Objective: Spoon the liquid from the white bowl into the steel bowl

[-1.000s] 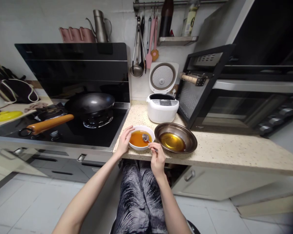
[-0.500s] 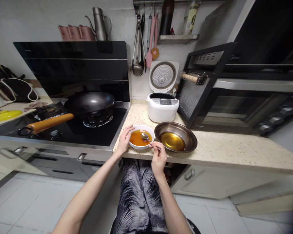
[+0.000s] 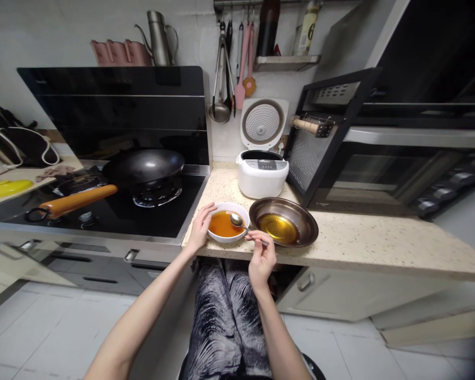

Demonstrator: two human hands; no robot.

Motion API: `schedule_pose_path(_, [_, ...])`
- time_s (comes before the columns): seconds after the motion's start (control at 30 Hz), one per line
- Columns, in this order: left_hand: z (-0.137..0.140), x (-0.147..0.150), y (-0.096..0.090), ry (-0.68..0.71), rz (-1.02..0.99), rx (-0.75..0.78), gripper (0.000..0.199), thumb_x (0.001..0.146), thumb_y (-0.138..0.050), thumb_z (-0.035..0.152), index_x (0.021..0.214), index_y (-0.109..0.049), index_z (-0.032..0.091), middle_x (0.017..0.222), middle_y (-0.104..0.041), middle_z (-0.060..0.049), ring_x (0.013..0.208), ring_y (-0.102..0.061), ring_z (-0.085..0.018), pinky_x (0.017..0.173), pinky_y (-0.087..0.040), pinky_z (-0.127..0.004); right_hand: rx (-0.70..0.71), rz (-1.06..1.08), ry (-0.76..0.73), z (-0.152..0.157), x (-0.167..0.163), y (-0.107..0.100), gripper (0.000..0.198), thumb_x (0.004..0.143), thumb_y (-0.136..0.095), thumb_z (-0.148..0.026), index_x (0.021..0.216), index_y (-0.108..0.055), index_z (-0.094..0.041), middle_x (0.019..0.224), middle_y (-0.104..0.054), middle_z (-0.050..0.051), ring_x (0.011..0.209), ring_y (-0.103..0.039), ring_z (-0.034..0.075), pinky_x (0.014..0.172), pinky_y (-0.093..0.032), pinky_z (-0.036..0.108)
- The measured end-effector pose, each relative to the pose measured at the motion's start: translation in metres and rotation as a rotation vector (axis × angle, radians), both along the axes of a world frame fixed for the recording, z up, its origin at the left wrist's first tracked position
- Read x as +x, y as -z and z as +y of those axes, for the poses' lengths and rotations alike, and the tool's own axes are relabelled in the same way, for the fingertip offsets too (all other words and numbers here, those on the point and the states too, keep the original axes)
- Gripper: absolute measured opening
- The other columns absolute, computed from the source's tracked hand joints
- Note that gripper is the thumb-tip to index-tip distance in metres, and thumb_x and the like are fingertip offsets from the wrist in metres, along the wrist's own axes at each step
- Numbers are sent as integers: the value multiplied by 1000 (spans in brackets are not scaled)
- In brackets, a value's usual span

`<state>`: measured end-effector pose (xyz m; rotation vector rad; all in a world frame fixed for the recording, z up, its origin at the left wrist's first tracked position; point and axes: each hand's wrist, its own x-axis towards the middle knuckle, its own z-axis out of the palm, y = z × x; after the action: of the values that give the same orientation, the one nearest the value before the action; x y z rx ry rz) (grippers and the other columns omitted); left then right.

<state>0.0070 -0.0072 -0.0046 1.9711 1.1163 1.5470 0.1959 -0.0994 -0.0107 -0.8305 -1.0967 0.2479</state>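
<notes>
In fingers of right hand (image 3: 262, 261), pinching spoon (image 3: 236, 219) slanted left and away over white bowl (image 3: 226, 240); touching left rim with left hand (image 3: 199, 228), can't tell if gripping.

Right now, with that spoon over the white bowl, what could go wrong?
The spoon in the right grip could drip amber liquid outside. The white bowl sits near the counter's front edge, so a knock might spill it. The adjacent metal bowl could be bumped too.
</notes>
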Motion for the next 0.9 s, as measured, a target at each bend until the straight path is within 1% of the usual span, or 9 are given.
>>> schedule_pose_path(0.3, [-2, -1, -3, 4, 8, -10, 39, 103, -42, 34, 122, -71, 18, 144, -62, -13, 139, -55, -28, 124, -35, -51, 58, 61, 2, -5, 7, -8, 16, 103, -50, -24, 94, -63, -21, 95, -70, 3, 83, -69, 15, 81, -57, 33])
schedule_pose_path(0.5, [-2, -1, -4, 5, 7, -10, 39, 103, -42, 34, 122, -71, 17, 145, -62, -13, 140, -54, -28, 124, -35, -50, 80, 77, 73, -7, 18, -15, 15, 103, -51, -25, 93, -62, -20, 94, -69, 4, 81, -69, 15, 77, -59, 32])
schedule_pose_path(0.57, [-3, -1, -4, 6, 9, -8, 39, 103, -42, 34, 122, -71, 17, 145, -62, -14, 140, -54, -28, 124, -36, -50, 94, 72, 90, -7, 22, -16, 15, 103, -51, -24, 94, -62, -20, 94, -68, 4, 83, -69, 15, 78, -59, 32])
schedule_pose_path(0.73, [-1, -1, -2, 2, 3, -2, 39, 102, -42, 35, 122, -71, 18, 144, -62, -13, 140, -54, -28, 124, -35, -51, 85, 22, 148, -3, 32, -10, 16, 104, -50, -26, 94, -61, -21, 94, -69, 5, 87, -70, 17, 82, -59, 36])
schedule_pose_path(0.9, [-2, -1, -3, 7, 2, -8, 40, 102, -42, 35, 122, -71, 18, 144, -63, -13, 140, -55, -28, 124, -35, -51, 84, -89, 212, -2, 37, -7, 16, 103, -50, -25, 96, -63, -21, 94, -70, 5, 90, -70, 18, 85, -59, 38])
